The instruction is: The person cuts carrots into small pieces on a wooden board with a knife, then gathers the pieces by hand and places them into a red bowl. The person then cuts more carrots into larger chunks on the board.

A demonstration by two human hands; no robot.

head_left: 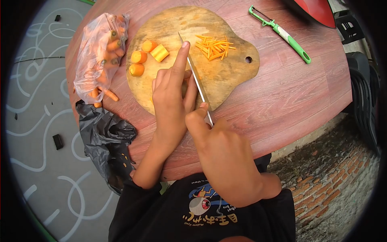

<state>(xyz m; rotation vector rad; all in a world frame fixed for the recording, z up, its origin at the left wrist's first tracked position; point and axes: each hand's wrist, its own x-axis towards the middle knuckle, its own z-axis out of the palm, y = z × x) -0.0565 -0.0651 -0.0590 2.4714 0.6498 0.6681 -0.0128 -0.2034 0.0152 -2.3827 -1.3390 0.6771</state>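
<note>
Closing around the handle end of the knife (198,80), the right hand (227,155) holds it with the thumb toward the blade; the handle itself is hidden. The left hand (167,94) has its index finger stretched out by the blade near the tip, the other fingers bent low; whether they pinch anything I cannot tell. The blade looks thin, light and stiff, so the handle is the safe hold. Left of it on the cutting board (173,18), four carrot chunks (139,57) look firm, perhaps slick where cut, best taken by their sides. Right of it, the carrot strips (213,47) look light and easily snapped. Bare wood separates blade and strips; beyond the board's handle, the table (282,92) gives room up to the peeler (288,38), while its near edge runs close under the forearms.
</note>
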